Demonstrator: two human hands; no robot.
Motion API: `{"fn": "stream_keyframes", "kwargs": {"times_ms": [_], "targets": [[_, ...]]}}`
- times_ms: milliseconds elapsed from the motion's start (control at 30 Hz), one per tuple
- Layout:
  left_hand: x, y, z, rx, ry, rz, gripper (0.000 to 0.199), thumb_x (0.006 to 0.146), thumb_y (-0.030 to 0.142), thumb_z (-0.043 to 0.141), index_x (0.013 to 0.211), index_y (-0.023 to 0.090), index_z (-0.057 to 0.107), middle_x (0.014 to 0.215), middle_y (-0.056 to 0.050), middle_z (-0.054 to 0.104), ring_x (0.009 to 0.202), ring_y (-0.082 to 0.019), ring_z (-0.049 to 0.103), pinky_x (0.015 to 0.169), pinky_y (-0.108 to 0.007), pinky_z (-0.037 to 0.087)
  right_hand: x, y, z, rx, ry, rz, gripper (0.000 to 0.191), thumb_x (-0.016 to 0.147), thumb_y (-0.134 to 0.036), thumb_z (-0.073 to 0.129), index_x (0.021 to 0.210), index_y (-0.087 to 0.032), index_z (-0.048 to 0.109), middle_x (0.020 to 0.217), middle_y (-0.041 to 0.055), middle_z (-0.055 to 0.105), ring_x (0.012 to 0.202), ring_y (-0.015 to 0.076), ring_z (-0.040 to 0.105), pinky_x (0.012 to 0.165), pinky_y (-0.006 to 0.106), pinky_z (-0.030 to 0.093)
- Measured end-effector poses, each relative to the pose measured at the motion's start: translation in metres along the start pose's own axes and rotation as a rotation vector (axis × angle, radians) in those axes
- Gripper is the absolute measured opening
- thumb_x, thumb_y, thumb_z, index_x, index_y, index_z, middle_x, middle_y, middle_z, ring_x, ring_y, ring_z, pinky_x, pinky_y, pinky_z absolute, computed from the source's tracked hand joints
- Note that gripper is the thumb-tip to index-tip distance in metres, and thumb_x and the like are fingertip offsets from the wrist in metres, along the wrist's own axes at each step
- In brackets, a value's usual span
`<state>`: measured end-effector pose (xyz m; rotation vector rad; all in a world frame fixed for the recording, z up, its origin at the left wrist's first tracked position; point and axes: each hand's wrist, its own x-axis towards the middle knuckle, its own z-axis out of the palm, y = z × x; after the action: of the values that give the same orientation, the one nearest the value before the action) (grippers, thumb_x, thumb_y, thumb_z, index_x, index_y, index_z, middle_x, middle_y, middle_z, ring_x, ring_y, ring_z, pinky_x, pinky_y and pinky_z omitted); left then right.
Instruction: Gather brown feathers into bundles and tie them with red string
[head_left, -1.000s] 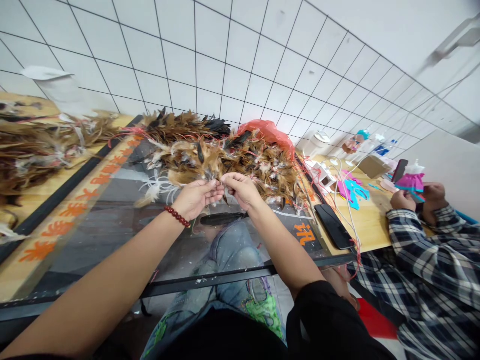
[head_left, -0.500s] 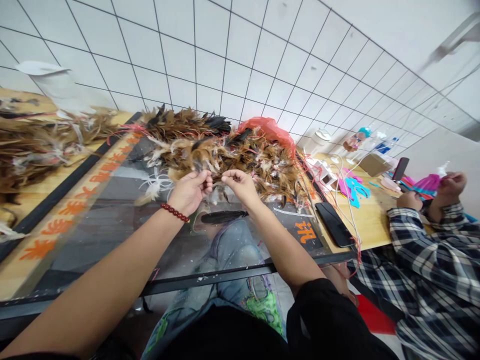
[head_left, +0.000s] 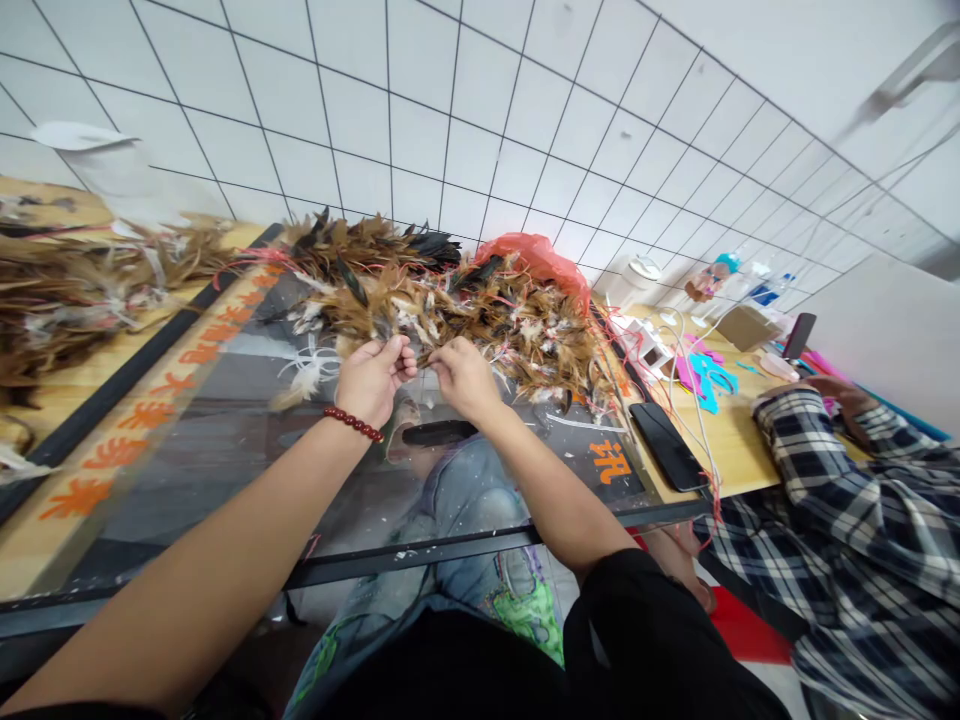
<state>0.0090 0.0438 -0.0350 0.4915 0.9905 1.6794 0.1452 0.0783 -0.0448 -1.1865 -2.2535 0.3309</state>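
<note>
My left hand (head_left: 375, 380), with a dark red bead bracelet (head_left: 352, 424) at its wrist, is closed in a pinch. Brown and dark feathers (head_left: 354, 284) rise just beyond its fingers and appear to be held in it, though the pile behind blurs their outline. Close by on the right, my right hand (head_left: 465, 378) pinches thumb against fingertips; what lies between them is too small to make out. Both hands hover over the glass-topped table (head_left: 225, 470), before a heap of brown feathers (head_left: 525, 330). A single black feather (head_left: 439, 432) lies below them.
White feather strips (head_left: 311, 365) lie left of my hands. A red plastic bag (head_left: 536, 258) sits behind the heap. More feathers (head_left: 90, 300) spread at far left. A black phone (head_left: 667, 447) and white cables are at right, beside a co-worker's plaid sleeve (head_left: 810, 440).
My right hand has turned and its fingertips have come closer to my left hand. The feathers above my left hand have shifted left. The co-worker's hands have lowered.
</note>
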Motion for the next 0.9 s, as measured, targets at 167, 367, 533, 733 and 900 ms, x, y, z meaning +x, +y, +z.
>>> {"fn": "stream_keyframes", "kwargs": {"times_ms": [167,367,533,733,900], "targets": [[-0.003,-0.003,0.000,0.076,-0.015,-0.112,0.011,0.082,0.010,0.066,0.072,0.010,0.064,0.072,-0.008,0.069,0.068,-0.013,0.067,0.070,-0.026,0.056,0.003,0.005,-0.008,0.918,-0.008,0.478,0.018,0.080,-0.036,0.062,0.079,-0.018,0.060,0.066,-0.0017,0.058,0.056,0.0106,0.048,0.055,0.023,0.038],[-0.007,-0.003,0.001,0.166,-0.121,-0.203,0.008,0.082,0.008,0.065,0.074,0.007,0.067,0.068,-0.010,0.070,0.060,-0.014,0.067,0.062,-0.025,0.057,0.002,0.002,-0.004,1.088,0.090,0.353,0.025,0.062,-0.036,0.079,0.071,-0.017,0.066,0.067,-0.0030,0.061,0.062,0.0090,0.051,0.065,0.023,0.043],[-0.007,-0.005,0.000,0.221,-0.182,-0.246,0.008,0.082,0.009,0.067,0.075,0.006,0.069,0.073,-0.013,0.072,0.059,-0.014,0.067,0.058,-0.024,0.056,0.004,0.007,0.002,0.955,0.228,0.293,0.015,0.068,-0.033,0.075,0.071,-0.019,0.068,0.075,-0.0007,0.064,0.074,0.0129,0.057,0.078,0.027,0.047],[-0.008,-0.007,-0.001,0.259,-0.281,-0.244,0.014,0.076,0.012,0.074,0.065,0.007,0.067,0.060,-0.007,0.065,0.048,-0.010,0.058,0.049,-0.021,0.049,0.005,0.010,0.003,0.775,0.216,0.240,0.010,0.073,-0.030,0.072,0.075,-0.021,0.068,0.081,0.0002,0.065,0.080,0.0141,0.057,0.080,0.026,0.046],[-0.002,0.001,0.001,0.065,-0.141,-0.061,0.012,0.077,0.017,0.075,0.071,0.010,0.067,0.059,-0.001,0.059,0.050,-0.007,0.053,0.048,-0.016,0.044,0.005,0.024,-0.006,0.385,0.268,0.271,0.012,0.086,-0.027,0.058,0.085,-0.019,0.067,0.089,0.0026,0.064,0.084,0.0151,0.057,0.083,0.027,0.045]]}}
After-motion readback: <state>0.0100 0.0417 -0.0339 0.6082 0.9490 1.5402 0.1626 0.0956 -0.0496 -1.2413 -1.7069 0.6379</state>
